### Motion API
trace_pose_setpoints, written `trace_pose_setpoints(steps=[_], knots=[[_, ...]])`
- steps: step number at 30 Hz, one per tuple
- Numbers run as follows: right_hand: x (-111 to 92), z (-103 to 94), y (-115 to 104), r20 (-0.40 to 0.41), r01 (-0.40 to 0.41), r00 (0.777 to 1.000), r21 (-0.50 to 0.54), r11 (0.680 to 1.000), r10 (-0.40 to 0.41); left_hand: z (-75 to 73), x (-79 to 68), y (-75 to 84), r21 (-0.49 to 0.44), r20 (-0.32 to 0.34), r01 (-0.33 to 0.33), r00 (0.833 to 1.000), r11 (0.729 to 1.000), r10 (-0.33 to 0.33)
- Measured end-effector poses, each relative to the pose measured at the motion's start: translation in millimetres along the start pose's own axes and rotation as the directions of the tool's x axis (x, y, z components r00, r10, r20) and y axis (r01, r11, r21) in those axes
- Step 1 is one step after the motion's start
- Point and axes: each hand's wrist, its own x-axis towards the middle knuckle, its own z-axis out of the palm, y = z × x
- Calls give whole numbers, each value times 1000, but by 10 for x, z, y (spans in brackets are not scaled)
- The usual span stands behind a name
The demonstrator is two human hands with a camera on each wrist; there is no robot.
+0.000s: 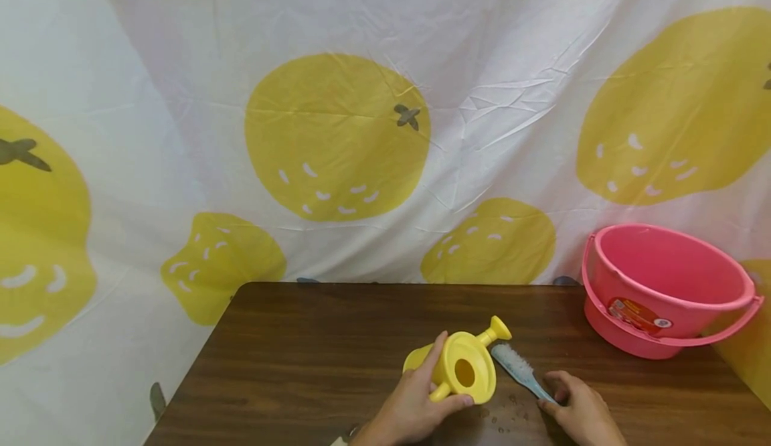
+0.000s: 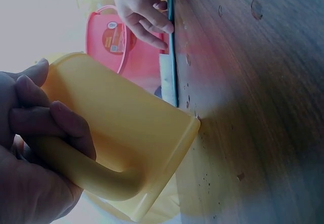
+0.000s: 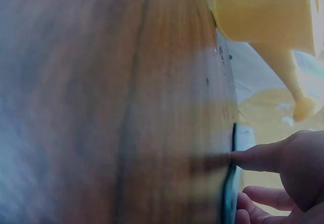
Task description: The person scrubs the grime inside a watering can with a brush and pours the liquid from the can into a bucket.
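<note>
My left hand [image 1: 415, 396] grips a yellow toy watering can [image 1: 415, 360] by its handle and body. The can is tilted, its round opening turned toward me and its spout [image 1: 486, 336] pointing right. In the left wrist view, fingers [image 2: 76, 127] curl round the handle [image 2: 96, 176], and the can's base edge is close to the tabletop. A blue-grey brush [image 1: 523, 374] with pale bristles lies on the table, bristles up. My right hand [image 1: 581, 407] is at its handle, fingers loosely bent; a fingertip [image 3: 240, 158] touches the handle in the right wrist view.
A pink bucket [image 1: 656, 325] with its carrying handle lowered stands at the table's right back. Water drops [image 1: 496, 420] dot the dark wooden table [image 1: 313, 359] between the hands. Behind it hangs a white curtain [image 1: 482, 44] with yellow fruit prints.
</note>
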Motion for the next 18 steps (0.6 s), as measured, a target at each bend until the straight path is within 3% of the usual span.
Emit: trace_pose_setpoints(steps=[6,10,14,18], knots=[[5,-178,-15,-11,-15,1000,12,1000,16,2,3,7,46,-22,-20,1000,999,21],[-24,-380,-23,-140,51,989,-9,999,-52,1,8,6,52,-26,-26,999,998,27],[-52,-599,-33,-317,125,940,-31,992,-129,-1,10,10,44,-28,-29,999,999,31],[-87,-825,-17,-435,137,890,-31,990,-137,4,13,11,43,-28,-23,999,999,24]])
